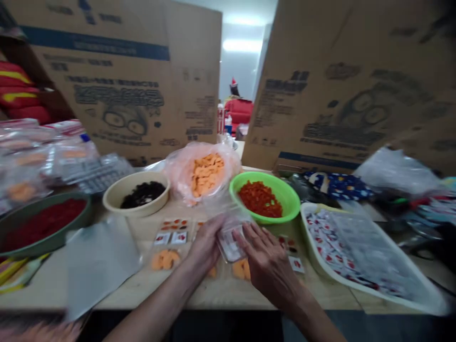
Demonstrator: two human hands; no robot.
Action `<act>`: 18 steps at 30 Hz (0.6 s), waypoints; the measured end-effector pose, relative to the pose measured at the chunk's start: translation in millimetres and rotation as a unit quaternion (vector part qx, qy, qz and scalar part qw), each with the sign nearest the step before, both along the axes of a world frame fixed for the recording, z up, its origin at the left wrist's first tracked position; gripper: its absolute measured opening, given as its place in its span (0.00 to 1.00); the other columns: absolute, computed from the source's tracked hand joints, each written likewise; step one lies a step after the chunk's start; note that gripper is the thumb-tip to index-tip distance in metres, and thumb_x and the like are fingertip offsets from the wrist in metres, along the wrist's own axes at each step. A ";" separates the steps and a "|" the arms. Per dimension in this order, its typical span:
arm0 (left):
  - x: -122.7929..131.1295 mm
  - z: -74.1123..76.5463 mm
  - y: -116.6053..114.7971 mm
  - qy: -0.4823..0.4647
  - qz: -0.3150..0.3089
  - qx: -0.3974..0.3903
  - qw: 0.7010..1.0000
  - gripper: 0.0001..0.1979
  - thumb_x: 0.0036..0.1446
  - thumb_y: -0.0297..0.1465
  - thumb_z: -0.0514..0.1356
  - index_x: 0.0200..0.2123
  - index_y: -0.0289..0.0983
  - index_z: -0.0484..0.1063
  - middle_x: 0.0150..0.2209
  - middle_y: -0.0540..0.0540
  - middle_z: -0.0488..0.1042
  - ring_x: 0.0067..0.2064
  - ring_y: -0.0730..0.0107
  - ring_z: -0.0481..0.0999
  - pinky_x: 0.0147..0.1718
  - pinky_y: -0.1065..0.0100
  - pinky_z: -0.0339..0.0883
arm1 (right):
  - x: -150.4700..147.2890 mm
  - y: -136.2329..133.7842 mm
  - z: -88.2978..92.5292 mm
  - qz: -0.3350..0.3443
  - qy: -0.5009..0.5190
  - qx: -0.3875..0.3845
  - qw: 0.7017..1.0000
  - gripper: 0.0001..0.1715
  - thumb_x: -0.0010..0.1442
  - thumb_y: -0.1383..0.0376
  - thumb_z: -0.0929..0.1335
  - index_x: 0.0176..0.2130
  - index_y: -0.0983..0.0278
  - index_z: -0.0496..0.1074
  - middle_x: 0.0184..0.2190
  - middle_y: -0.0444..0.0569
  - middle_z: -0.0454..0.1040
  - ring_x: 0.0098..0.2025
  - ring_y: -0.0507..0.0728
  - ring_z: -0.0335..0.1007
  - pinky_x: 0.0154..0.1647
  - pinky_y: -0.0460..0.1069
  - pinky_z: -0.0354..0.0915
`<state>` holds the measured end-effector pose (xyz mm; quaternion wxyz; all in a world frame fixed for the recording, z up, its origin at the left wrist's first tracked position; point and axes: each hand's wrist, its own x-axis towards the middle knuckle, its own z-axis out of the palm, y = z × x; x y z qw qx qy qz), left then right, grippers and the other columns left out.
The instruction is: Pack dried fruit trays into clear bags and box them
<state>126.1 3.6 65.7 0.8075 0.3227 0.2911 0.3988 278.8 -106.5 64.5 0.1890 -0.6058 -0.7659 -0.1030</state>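
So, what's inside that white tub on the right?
In the white tub, small packets with red marks show at the left. Clear plastic lies over much of the rest, too blurred to tell what's beneath; the tub's bottom is covered.

On the worktop [228, 297], left to right: basin [67, 233], bowl [146, 209], plastic bag [178, 168], second bowl [290, 202], tub [305, 229]; behind, cardboard boxes [192, 71]; before the bag, packaging [231, 246] between hands [206, 240].
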 end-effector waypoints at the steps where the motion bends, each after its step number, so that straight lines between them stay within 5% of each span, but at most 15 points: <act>1: -1.9 -2.9 -2.5 0.010 0.039 -0.002 0.999 0.25 0.44 0.41 0.73 0.43 0.33 0.78 0.43 0.39 0.82 0.44 0.55 0.81 0.45 0.59 0.75 | -14.8 -4.1 -8.7 0.011 0.037 -0.027 0.999 0.38 0.64 0.67 0.64 0.70 0.56 0.57 0.71 0.55 0.53 0.72 0.67 0.47 0.68 0.65 0.55; 5: -28.0 -17.4 -29.6 0.019 0.040 0.032 0.999 0.26 0.47 0.44 0.73 0.46 0.35 0.77 0.43 0.41 0.81 0.44 0.58 0.81 0.47 0.61 0.73 | -54.8 5.3 -36.5 -0.004 0.189 -0.070 0.979 0.46 0.66 0.56 0.64 0.74 0.55 0.41 0.75 0.55 0.34 0.75 0.70 0.33 0.68 0.70 0.51; 10: -66.7 -17.0 -55.7 -0.087 -0.040 0.001 0.995 0.25 0.57 0.50 0.65 0.46 0.35 0.78 0.43 0.40 0.80 0.47 0.60 0.79 0.48 0.64 0.70 | -94.4 27.1 -55.5 -0.008 0.314 -0.067 0.947 0.47 0.68 0.56 0.61 0.74 0.58 0.32 0.75 0.54 0.35 0.75 0.65 0.25 0.72 0.69 0.40; 14: -95.7 -22.5 -54.5 -0.101 0.065 -0.054 0.991 0.17 0.45 0.34 0.76 0.36 0.34 0.77 0.34 0.48 0.78 0.34 0.73 0.77 0.37 0.73 0.68 | -118.7 37.5 -63.4 0.043 0.396 -0.090 0.913 0.46 0.66 0.56 0.60 0.74 0.60 0.35 0.75 0.53 0.38 0.75 0.64 0.30 0.72 0.67 0.41; 18: -121.0 -37.0 -49.3 -0.144 0.085 -0.129 0.978 0.19 0.38 0.30 0.79 0.32 0.31 0.76 0.29 0.49 0.76 0.30 0.78 0.74 0.33 0.76 0.67 | -145.7 38.2 -72.2 0.121 0.455 -0.173 0.865 0.39 0.70 0.58 0.53 0.74 0.58 0.37 0.72 0.50 0.51 0.72 0.59 0.49 0.69 0.61 0.55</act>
